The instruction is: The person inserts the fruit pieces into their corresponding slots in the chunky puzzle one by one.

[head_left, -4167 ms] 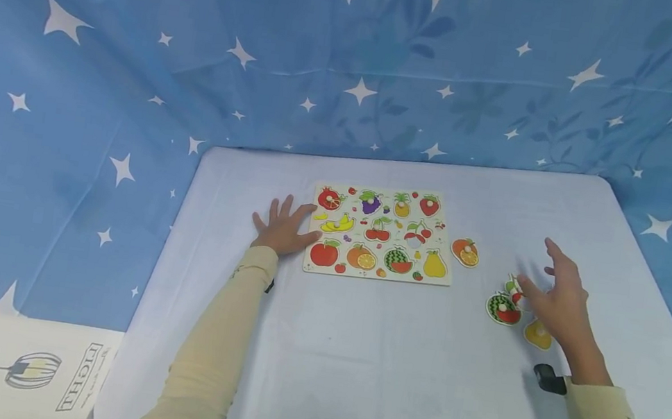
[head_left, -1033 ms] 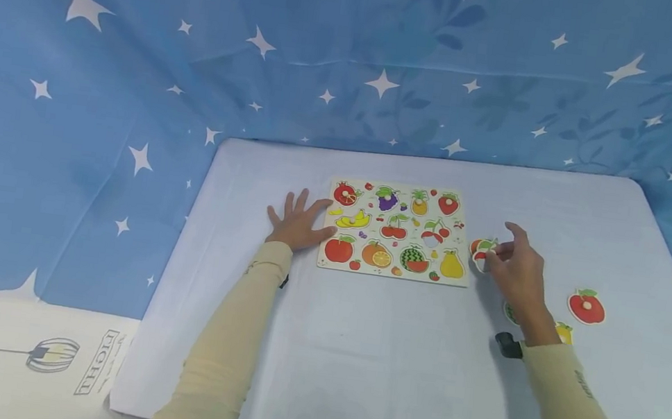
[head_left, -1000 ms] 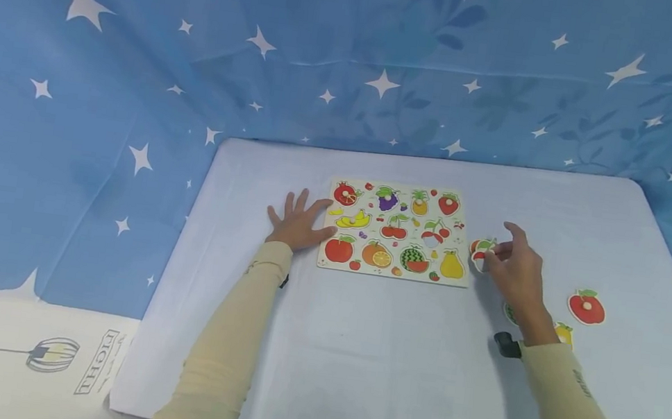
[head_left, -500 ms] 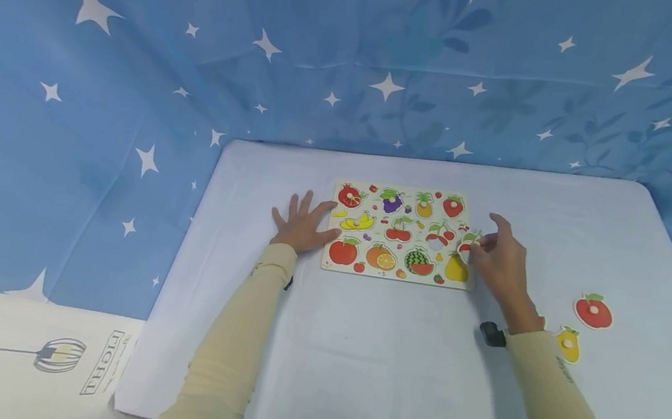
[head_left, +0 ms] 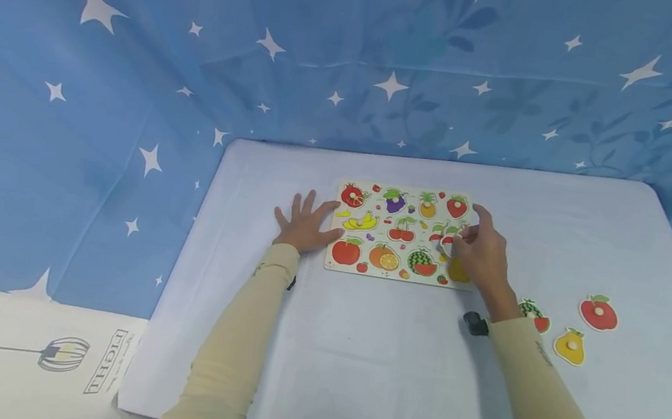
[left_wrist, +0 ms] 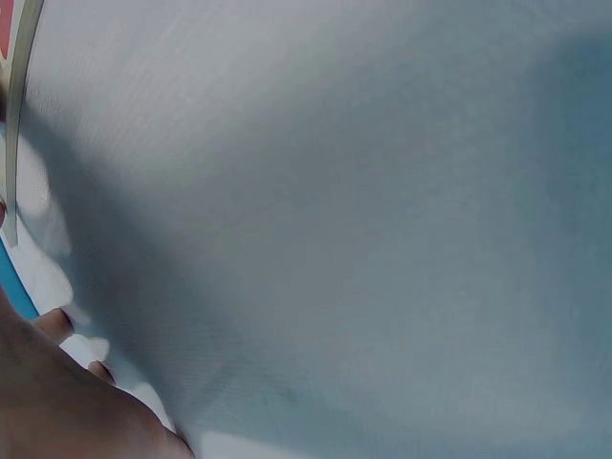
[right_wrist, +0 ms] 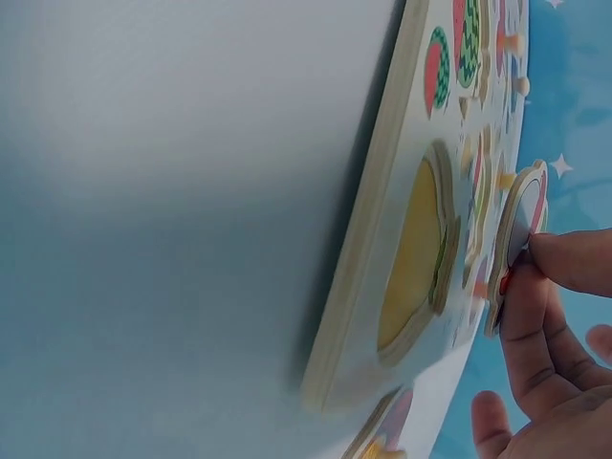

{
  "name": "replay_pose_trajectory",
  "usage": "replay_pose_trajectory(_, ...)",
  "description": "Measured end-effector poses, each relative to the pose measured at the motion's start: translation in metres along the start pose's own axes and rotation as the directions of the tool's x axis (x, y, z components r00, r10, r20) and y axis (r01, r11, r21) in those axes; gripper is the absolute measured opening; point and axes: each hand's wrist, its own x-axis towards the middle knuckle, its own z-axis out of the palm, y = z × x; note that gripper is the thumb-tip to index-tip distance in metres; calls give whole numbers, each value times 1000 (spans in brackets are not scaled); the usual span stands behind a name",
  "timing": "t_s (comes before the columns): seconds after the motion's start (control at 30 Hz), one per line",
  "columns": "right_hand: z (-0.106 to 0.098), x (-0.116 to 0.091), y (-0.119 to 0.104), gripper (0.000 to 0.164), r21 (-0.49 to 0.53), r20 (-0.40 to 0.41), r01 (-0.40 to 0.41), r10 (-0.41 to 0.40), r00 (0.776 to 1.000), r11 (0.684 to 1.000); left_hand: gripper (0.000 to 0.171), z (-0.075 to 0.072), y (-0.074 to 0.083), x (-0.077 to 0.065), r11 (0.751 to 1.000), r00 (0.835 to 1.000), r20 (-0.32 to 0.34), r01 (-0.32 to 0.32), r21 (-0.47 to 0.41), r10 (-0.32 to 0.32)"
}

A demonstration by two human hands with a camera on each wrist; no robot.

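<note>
A: Head view. Condition of the left hand?
B: Fingers spread and extended, nothing grasped; thumb and forefinger lie at the left edge of the fruit board.
A: The right hand?
B: Thumb and finger closed together on a red-and-green fruit piece. The piece appears at the board's right side, partly covering a cherry recess.
A: Loose pieces?
B: Three on the table, near the right sleeve: a watermelon piece, a pear piece and an apple piece. Behind the table hangs a blue star-patterned cloth.
A: Left wrist view?
B: Part of the left hand at the lower left, and the board's edge at the upper left. Full finger position cannot be determined here.
A: Right wrist view?
B: The pinch is confirmed: thumb opposed to finger, little gap beyond the piece's thickness. The fruit piece is tilted steeply; contact with the board cannot be determined. A yellow pear recess shows nearer the camera.
</note>
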Motion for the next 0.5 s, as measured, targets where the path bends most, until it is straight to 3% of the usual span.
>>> replay_pose_trajectory(0.5,18,16,-4,73,-32,33,35,-34,999,999,71,-2,3,-5,1000,1000,-15,2,-7,-2)
